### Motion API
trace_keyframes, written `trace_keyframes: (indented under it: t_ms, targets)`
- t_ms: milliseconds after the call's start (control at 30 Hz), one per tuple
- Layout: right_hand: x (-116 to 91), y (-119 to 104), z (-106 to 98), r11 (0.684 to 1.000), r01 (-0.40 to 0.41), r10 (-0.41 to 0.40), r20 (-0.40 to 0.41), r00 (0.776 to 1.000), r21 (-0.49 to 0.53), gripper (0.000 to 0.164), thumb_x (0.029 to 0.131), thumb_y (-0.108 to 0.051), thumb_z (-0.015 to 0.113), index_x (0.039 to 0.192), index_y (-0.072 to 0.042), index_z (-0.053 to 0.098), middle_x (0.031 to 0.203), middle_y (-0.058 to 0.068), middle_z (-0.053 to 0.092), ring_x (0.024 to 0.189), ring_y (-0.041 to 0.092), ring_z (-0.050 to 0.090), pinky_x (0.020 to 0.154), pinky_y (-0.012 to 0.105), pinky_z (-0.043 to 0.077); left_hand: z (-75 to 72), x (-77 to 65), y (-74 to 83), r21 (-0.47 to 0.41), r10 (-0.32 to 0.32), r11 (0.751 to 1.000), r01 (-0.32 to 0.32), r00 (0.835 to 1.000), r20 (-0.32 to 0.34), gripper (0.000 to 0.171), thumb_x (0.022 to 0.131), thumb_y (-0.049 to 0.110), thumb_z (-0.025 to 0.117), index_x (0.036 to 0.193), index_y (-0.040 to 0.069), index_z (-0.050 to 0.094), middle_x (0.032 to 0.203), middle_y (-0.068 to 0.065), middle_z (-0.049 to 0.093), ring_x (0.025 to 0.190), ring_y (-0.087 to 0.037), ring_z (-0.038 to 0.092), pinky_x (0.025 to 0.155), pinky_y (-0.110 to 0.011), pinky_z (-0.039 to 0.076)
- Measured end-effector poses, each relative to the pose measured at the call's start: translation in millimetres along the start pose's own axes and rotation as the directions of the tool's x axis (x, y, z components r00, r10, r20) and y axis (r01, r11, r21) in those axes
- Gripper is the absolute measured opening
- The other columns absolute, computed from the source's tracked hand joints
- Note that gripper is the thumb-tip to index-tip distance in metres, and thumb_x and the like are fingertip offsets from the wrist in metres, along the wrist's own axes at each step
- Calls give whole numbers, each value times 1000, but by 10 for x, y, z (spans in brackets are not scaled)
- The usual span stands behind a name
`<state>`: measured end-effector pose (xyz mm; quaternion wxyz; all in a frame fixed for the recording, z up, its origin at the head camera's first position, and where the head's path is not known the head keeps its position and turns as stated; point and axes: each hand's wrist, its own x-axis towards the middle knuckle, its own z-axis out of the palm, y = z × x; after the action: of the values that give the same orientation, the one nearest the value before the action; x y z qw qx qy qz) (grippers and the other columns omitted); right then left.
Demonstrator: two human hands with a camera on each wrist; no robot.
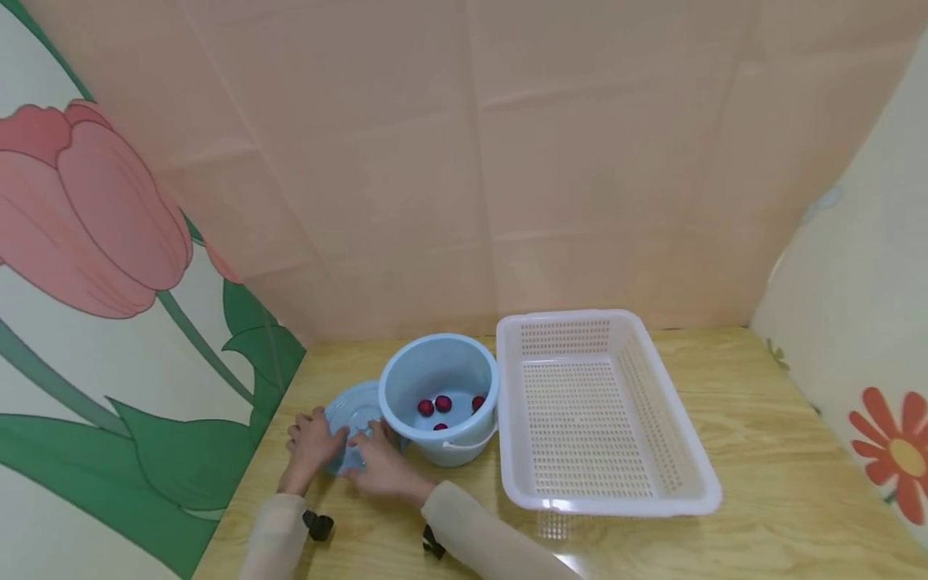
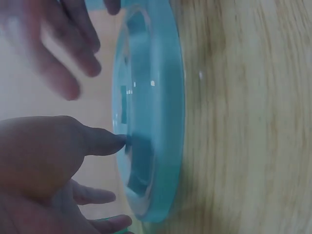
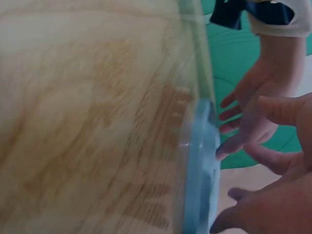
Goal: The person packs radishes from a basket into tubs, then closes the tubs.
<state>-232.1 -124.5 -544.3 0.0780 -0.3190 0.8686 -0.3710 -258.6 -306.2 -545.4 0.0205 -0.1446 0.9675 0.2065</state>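
Observation:
A round light-blue plastic lid (image 1: pixel 357 396) lies flat on the wooden table, beside a light-blue bucket (image 1: pixel 444 455). My left hand (image 1: pixel 310 445) is at the lid's left side; in the left wrist view its thumb (image 2: pixel 105 141) touches the raised top of the lid. Over the lid's right side is my right hand (image 1: pixel 384 463), fingers spread and relaxed. In the right wrist view some of its fingertips are close to the lid (image 3: pixel 197 170); contact there is unclear. Several small dark-red round fruits (image 1: pixel 443 403) sit at the bottom of the bucket.
A white perforated plastic basket (image 1: pixel 609 506) stands right of the bucket, close to its side. The bucket's white handle (image 1: pixel 471 445) hangs down in front. A flower-painted wall (image 1: pixel 145 362) borders the table on the left, and a peach-coloured sheet (image 1: pixel 580 201) hangs behind.

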Motion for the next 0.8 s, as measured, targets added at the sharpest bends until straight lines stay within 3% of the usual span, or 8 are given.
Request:
trace_keyframes:
  t_ms: [67, 167, 433, 600, 800]
  targets:
    - [50, 35, 39, 999, -31, 31, -2, 1000, -37, 46, 100, -29, 70, 139, -7, 61, 160, 29, 41, 158, 48, 24, 128, 61, 28, -2, 2, 27, -10, -14, 1000, 14, 1000, 8, 73, 104, 29, 58, 151, -18, 29, 142, -51, 28, 132, -68, 28, 106, -78, 31]
    - [108, 69, 33, 990, -43, 43, -4, 999, -131, 51, 101, -29, 68, 144, -5, 58, 162, 33, 36, 158, 46, 26, 128, 53, 32, -6, 2, 66, -18, -27, 999, 27, 1000, 3, 72, 105, 28, 58, 150, -20, 29, 140, -51, 31, 131, -66, 31, 105, -77, 34]
    - [228, 274, 124, 963, -20, 10, -40, 999, -269, 55, 103, -31, 65, 148, -1, 54, 150, 21, 59, 150, 37, 46, 122, 41, 44, 25, 14, 101, 8, 0, 1000, 0, 1000, -21, 69, 103, 26, 60, 143, -22, 32, 131, -49, 41, 125, -65, 40, 97, -72, 44]
    - [260, 262, 131, 938, -20, 7, -37, 999, -346, 58, 101, -36, 67, 146, -1, 57, 151, 25, 56, 152, 41, 41, 124, 43, 42, 24, 19, 117, 36, 1, 999, 0, 999, -42, 67, 103, 26, 62, 142, -22, 35, 129, -48, 44, 122, -62, 45, 94, -68, 48]
    - [271, 217, 129, 934, -35, 23, -39, 999, -356, 59, 100, -35, 69, 144, 2, 57, 155, 33, 47, 154, 44, 37, 124, 45, 41, -6, 13, 68, 37, -4, 999, 5, 999, -43, 65, 103, 24, 62, 141, -22, 36, 127, -47, 45, 120, -61, 46, 92, -67, 48]
